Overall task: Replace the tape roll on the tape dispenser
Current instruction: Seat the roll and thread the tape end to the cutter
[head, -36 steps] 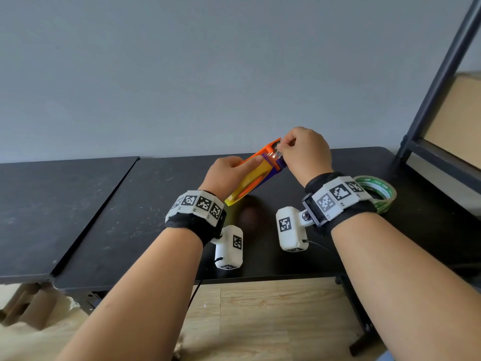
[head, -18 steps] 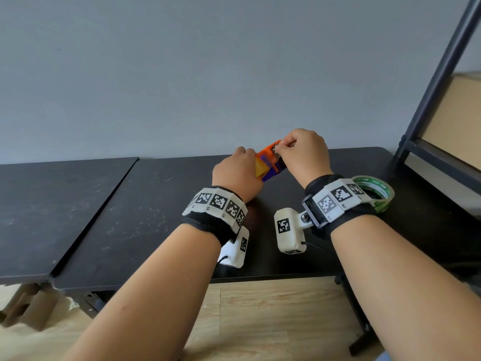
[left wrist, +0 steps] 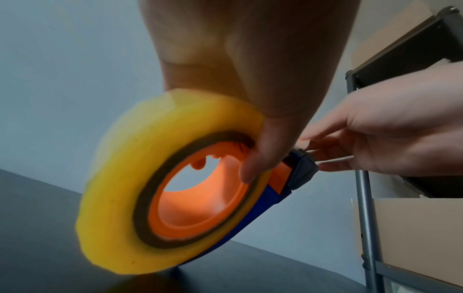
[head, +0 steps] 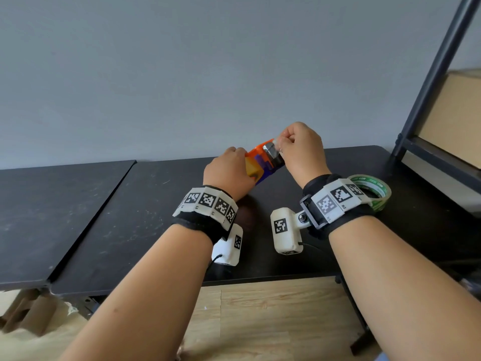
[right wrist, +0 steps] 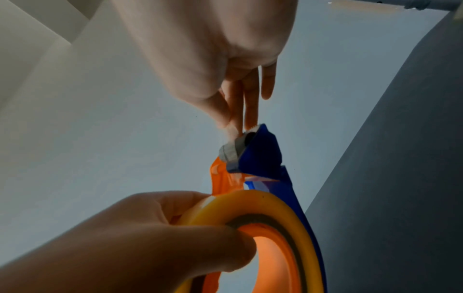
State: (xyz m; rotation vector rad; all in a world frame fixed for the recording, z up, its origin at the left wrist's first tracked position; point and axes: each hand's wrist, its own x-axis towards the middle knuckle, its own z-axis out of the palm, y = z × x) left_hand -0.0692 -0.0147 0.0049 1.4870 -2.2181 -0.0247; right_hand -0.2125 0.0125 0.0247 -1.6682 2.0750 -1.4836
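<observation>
Left hand (left wrist: 260, 111) grips glossy yellow tape roll (left wrist: 140, 190); right hand (head: 302, 152) seemingly pinches clear tape.

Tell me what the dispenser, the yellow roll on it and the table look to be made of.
Dispenser: glossy orange and blue plastic, light glowing through the hub; grey cutter end, possibly metal.
Yellow roll: translucent film tape on a brown, probably cardboard core.
Table: matte black board with pale scuffs; material unclear.

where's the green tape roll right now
In the head view the green tape roll lies flat on the black table, at the right, just behind the right wrist and near the shelf frame.
</observation>
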